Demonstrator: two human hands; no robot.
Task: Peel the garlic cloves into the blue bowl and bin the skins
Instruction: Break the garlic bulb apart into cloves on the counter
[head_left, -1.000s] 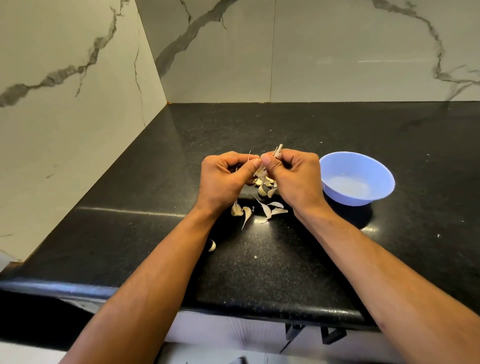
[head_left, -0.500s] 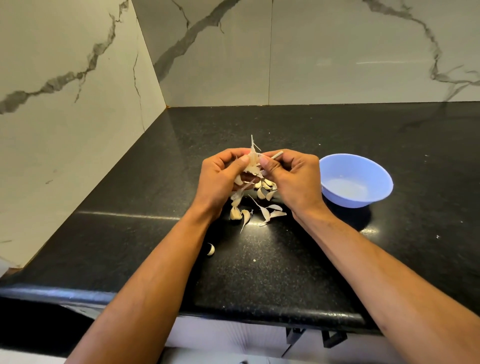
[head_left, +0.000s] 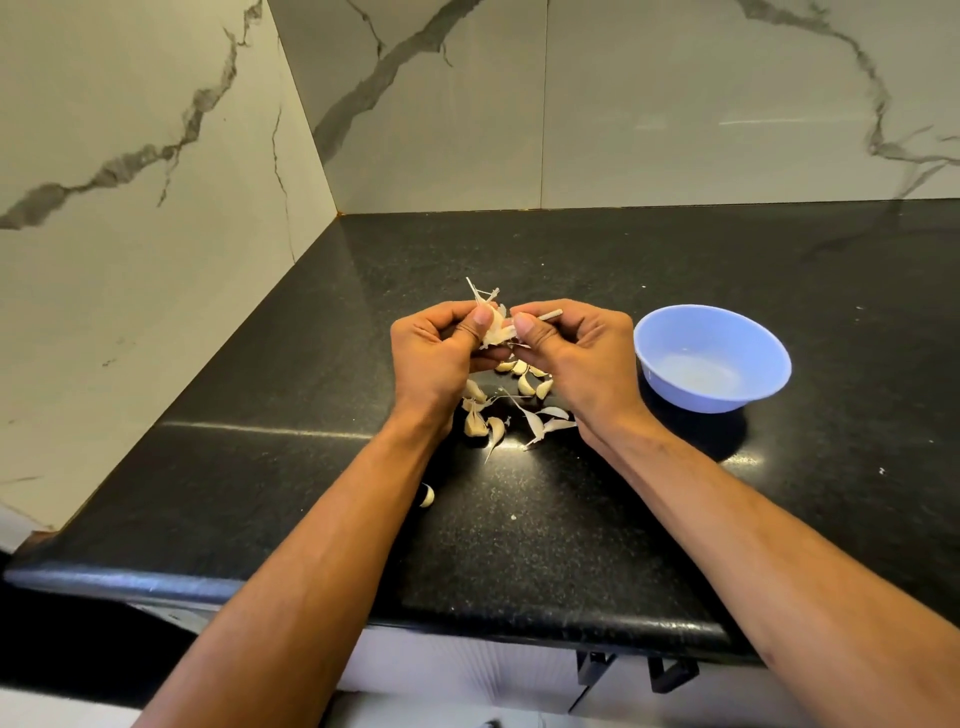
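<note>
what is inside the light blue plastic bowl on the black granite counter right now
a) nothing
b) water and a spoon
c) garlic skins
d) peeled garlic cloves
a, the light blue plastic bowl shows only its bare inside, while the garlic cloves lie on the black granite counter.

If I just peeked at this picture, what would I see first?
First, two bare hands, the left hand and the right hand, meeting mid-counter and pinching a papery white garlic piece between them. Under them, pale loose garlic cloves and skins lie scattered on the shiny black speckled stone counter. Just right of the hands sits a round light-blue plastic bowl, with no cloves in it.
</note>
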